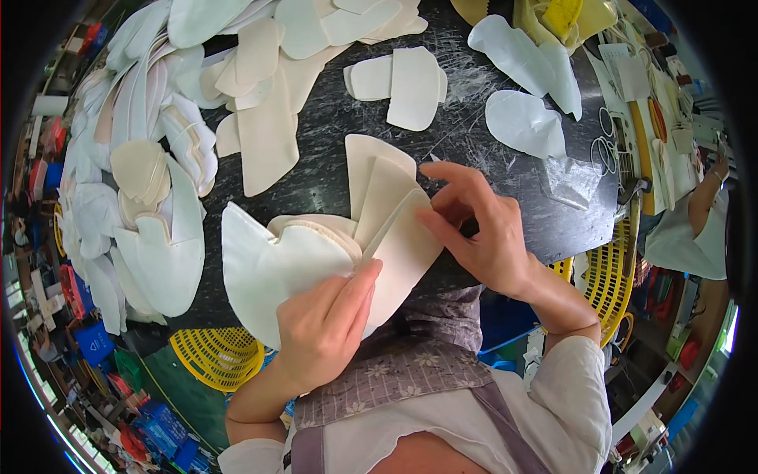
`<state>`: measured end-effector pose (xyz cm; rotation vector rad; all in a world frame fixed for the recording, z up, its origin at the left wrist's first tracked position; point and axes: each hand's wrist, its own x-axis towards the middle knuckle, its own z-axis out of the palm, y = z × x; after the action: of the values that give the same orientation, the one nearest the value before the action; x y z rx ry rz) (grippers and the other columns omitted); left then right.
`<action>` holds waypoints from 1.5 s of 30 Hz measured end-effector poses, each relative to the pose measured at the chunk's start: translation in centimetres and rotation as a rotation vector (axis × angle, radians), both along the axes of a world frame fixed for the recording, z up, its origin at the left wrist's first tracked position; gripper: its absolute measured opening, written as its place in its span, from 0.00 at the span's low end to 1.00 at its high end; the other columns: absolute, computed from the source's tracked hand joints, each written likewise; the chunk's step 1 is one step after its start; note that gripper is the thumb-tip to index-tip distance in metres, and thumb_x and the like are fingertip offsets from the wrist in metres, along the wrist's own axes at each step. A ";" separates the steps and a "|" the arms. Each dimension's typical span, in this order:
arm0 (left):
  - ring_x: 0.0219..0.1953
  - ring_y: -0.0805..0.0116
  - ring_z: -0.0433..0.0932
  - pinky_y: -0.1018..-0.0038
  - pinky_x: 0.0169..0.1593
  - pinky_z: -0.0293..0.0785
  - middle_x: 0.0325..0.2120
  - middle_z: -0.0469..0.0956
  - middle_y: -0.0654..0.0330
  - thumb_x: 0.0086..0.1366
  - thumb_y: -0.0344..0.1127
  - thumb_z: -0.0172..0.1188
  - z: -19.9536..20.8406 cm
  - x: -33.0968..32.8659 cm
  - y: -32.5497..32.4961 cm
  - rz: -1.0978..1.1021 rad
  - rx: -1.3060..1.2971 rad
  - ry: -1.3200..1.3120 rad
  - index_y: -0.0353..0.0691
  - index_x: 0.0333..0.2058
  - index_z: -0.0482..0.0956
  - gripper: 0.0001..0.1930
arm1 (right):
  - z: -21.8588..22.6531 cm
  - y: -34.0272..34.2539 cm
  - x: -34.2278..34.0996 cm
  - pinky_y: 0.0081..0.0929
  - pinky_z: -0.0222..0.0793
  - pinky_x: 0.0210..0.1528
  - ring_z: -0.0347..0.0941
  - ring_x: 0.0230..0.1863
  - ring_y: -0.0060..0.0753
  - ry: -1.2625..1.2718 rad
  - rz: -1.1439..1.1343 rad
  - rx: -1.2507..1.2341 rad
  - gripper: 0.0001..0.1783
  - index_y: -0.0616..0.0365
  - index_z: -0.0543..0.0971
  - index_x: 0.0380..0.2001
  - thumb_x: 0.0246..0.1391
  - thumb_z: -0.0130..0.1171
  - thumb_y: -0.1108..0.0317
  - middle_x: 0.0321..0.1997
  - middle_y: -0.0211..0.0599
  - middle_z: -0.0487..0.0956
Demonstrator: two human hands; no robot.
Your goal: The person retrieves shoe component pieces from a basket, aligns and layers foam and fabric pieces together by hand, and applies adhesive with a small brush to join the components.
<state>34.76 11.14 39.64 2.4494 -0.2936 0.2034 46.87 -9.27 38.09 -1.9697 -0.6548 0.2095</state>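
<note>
My left hand (324,328) is closed on the lower part of a fanned bunch of flat cut-out pieces. A broad white piece (272,272) with a notched top edge spreads to the left of it. Several cream cut pieces (410,249) fan out up and to the right, overlapping each other. At their right edge is my right hand (482,229), fingers bent, its thumb on the front cream piece and its index fingertip by the corner of one behind. Between the white piece and the fan shows a small stack of curved cream pieces (320,223).
Piles of white and cream cut pieces (158,261) cover the table's left side. More cream pieces (414,87) lie farther back on the scratched black table (466,126). White sheets (525,122), a clear plastic bag (572,182) and scissors (606,146) lie right; yellow baskets (217,355) stand below.
</note>
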 end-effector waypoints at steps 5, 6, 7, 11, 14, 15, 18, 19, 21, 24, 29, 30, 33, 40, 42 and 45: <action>0.16 0.70 0.68 0.72 0.20 0.63 0.19 0.65 0.64 0.52 0.19 0.65 -0.6 0.1 0.1 -0.008 0.009 -0.030 0.35 0.50 0.81 0.24 | -0.8 0.1 0.2 0.22 0.74 0.24 0.78 0.23 0.25 -0.031 0.004 -0.014 0.20 0.56 0.72 0.50 0.56 0.64 0.72 0.26 0.31 0.79; 0.16 0.71 0.67 0.72 0.20 0.63 0.19 0.64 0.64 0.51 0.19 0.65 -0.7 0.2 0.2 -0.010 0.006 -0.029 0.34 0.50 0.81 0.24 | -0.9 0.1 0.2 0.23 0.74 0.24 0.78 0.23 0.25 -0.034 0.000 -0.019 0.19 0.56 0.72 0.50 0.56 0.65 0.72 0.26 0.31 0.79; 0.16 0.71 0.67 0.72 0.20 0.63 0.19 0.64 0.64 0.51 0.19 0.65 -0.7 0.2 0.2 -0.011 0.008 -0.022 0.34 0.50 0.81 0.24 | -0.9 0.1 0.3 0.23 0.74 0.24 0.78 0.23 0.25 -0.026 -0.001 -0.018 0.19 0.56 0.72 0.50 0.56 0.65 0.72 0.26 0.31 0.79; 0.16 0.73 0.67 0.73 0.19 0.62 0.19 0.64 0.65 0.49 0.18 0.64 -0.8 0.4 0.3 -0.033 0.049 -0.041 0.33 0.51 0.81 0.26 | -1.0 0.4 0.5 0.24 0.73 0.23 0.78 0.23 0.28 -0.090 0.002 -0.047 0.16 0.56 0.73 0.45 0.55 0.65 0.72 0.26 0.32 0.78; 0.18 0.70 0.70 0.72 0.22 0.65 0.21 0.68 0.62 0.51 0.17 0.63 -0.3 0.5 0.1 -0.027 0.085 0.005 0.32 0.51 0.80 0.25 | -1.3 0.6 0.8 0.26 0.72 0.22 0.78 0.23 0.32 -0.179 0.032 -0.080 0.13 0.56 0.73 0.41 0.54 0.64 0.73 0.27 0.33 0.77; 0.20 0.67 0.73 0.71 0.24 0.68 0.23 0.72 0.59 0.53 0.16 0.62 -0.1 0.5 0.0 -0.023 0.101 0.051 0.31 0.51 0.80 0.24 | -1.4 0.7 0.8 0.27 0.71 0.22 0.78 0.24 0.34 -0.243 0.063 -0.116 0.11 0.56 0.73 0.39 0.54 0.64 0.73 0.28 0.33 0.77; 0.20 0.66 0.73 0.70 0.24 0.68 0.24 0.72 0.59 0.53 0.16 0.62 -0.2 0.3 0.0 -0.007 0.118 0.060 0.32 0.51 0.80 0.23 | -0.8 0.8 0.8 0.26 0.70 0.22 0.78 0.27 0.32 -0.420 0.164 -0.339 0.10 0.56 0.73 0.35 0.51 0.64 0.72 0.31 0.33 0.76; 0.20 0.66 0.73 0.70 0.24 0.68 0.24 0.72 0.59 0.53 0.16 0.62 -0.5 0.4 0.0 0.005 0.120 0.061 0.32 0.51 0.80 0.23 | -0.3 0.5 1.1 0.27 0.72 0.25 0.78 0.31 0.32 -0.456 0.187 -0.374 0.10 0.58 0.76 0.35 0.49 0.64 0.71 0.35 0.34 0.77; 0.17 0.74 0.67 0.75 0.20 0.63 0.20 0.63 0.65 0.50 0.20 0.64 -1.2 0.3 0.1 0.002 0.162 -0.066 0.32 0.50 0.81 0.25 | -0.8 0.1 0.4 0.29 0.75 0.30 0.79 0.34 0.35 -0.568 0.233 -0.237 0.10 0.59 0.77 0.36 0.48 0.64 0.71 0.38 0.36 0.78; 0.18 0.74 0.70 0.75 0.20 0.65 0.22 0.66 0.64 0.50 0.21 0.65 -0.7 0.4 -0.3 -0.023 0.211 -0.012 0.31 0.49 0.80 0.24 | -0.8 0.9 -2.5 0.38 0.74 0.57 0.76 0.55 0.45 -0.483 0.373 -0.153 0.20 0.64 0.81 0.44 0.45 0.64 0.68 0.51 0.46 0.77; 0.24 0.73 0.75 0.74 0.22 0.69 0.28 0.74 0.61 0.51 0.24 0.66 0.6 -1.5 2.5 -0.112 -0.066 0.050 0.31 0.44 0.82 0.18 | -1.3 0.1 -2.2 0.42 0.69 0.63 0.70 0.62 0.45 -0.539 0.499 -0.234 0.23 0.61 0.80 0.49 0.48 0.62 0.65 0.59 0.42 0.74; 0.26 0.71 0.77 0.74 0.23 0.71 0.30 0.76 0.60 0.52 0.25 0.67 1.2 -1.8 2.9 -0.135 -0.149 0.170 0.32 0.41 0.82 0.16 | -1.1 0.2 -2.2 0.42 0.69 0.63 0.70 0.62 0.45 -0.535 0.497 -0.230 0.23 0.61 0.80 0.49 0.48 0.62 0.65 0.59 0.42 0.74; 0.35 0.63 0.82 0.69 0.36 0.79 0.38 0.80 0.55 0.54 0.25 0.66 1.4 -0.3 3.1 -0.161 0.025 -0.168 0.34 0.42 0.81 0.15 | -1.0 0.2 -2.2 0.49 0.62 0.63 0.62 0.69 0.47 -0.585 0.630 -0.300 0.29 0.46 0.76 0.58 0.50 0.58 0.62 0.66 0.31 0.69; 0.62 0.57 0.71 0.47 0.63 0.65 0.59 0.74 0.62 0.61 0.35 0.62 0.2 -0.3 4.8 -0.415 0.260 -0.074 0.44 0.54 0.77 0.21 | -1.0 -0.2 -1.4 0.53 0.57 0.65 0.56 0.72 0.45 -0.642 0.763 -0.368 0.32 0.41 0.74 0.61 0.49 0.59 0.57 0.70 0.22 0.65; 0.64 0.52 0.67 0.42 0.65 0.58 0.60 0.73 0.62 0.59 0.38 0.63 0.0 -1.0 5.5 -0.445 0.344 0.017 0.43 0.54 0.77 0.23 | -0.8 -0.3 -1.5 0.53 0.57 0.65 0.55 0.72 0.45 -0.632 0.759 -0.353 0.32 0.40 0.74 0.61 0.49 0.59 0.56 0.70 0.22 0.64; 0.68 0.50 0.59 0.37 0.68 0.50 0.62 0.70 0.65 0.57 0.41 0.63 0.0 -2.6 7.0 -0.486 0.472 0.087 0.44 0.56 0.77 0.27 | -0.5 -0.3 -1.3 0.51 0.59 0.64 0.59 0.70 0.45 -0.609 0.748 -0.299 0.29 0.41 0.76 0.57 0.48 0.61 0.57 0.67 0.24 0.68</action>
<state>32.18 18.11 39.61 2.7357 -0.9745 -0.2066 45.52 -9.53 37.58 -1.9815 -1.8432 0.1586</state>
